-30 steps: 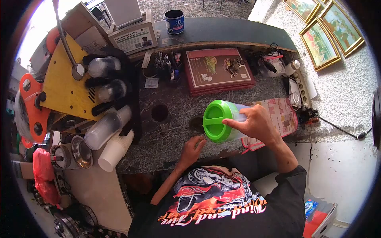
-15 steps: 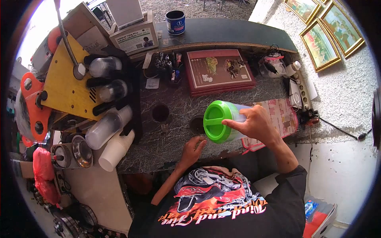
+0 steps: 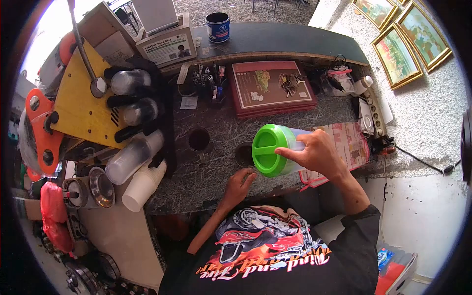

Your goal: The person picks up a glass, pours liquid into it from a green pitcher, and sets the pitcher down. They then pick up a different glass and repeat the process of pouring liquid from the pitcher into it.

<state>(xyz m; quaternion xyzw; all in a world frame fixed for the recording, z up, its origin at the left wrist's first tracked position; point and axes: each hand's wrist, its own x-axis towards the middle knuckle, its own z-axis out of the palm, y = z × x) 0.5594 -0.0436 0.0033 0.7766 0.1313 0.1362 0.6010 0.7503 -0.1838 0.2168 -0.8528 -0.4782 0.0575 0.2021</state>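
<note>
My right hand (image 3: 322, 156) is wrapped round a translucent plastic pitcher (image 3: 296, 142) with a bright green lid (image 3: 268, 151), thumb pressed on the lid's edge. The pitcher is tilted, its lid end leaning left toward a dark glass (image 3: 244, 154) on the counter and partly covering it in this view. Just below that glass, my left hand (image 3: 240, 182) rests low at the counter, fingers loosely extended and holding nothing visible. A second glass with dark contents (image 3: 199, 139) stands farther left.
Stacked plastic cups (image 3: 133, 156) and paper cups (image 3: 144, 187) lie in a holder at the left, beside a yellow machine (image 3: 88, 93). Dark red boxes (image 3: 273, 88) with keys on top sit behind the pitcher. A pink-edged cloth (image 3: 344, 147) lies right, near a power strip (image 3: 377, 120).
</note>
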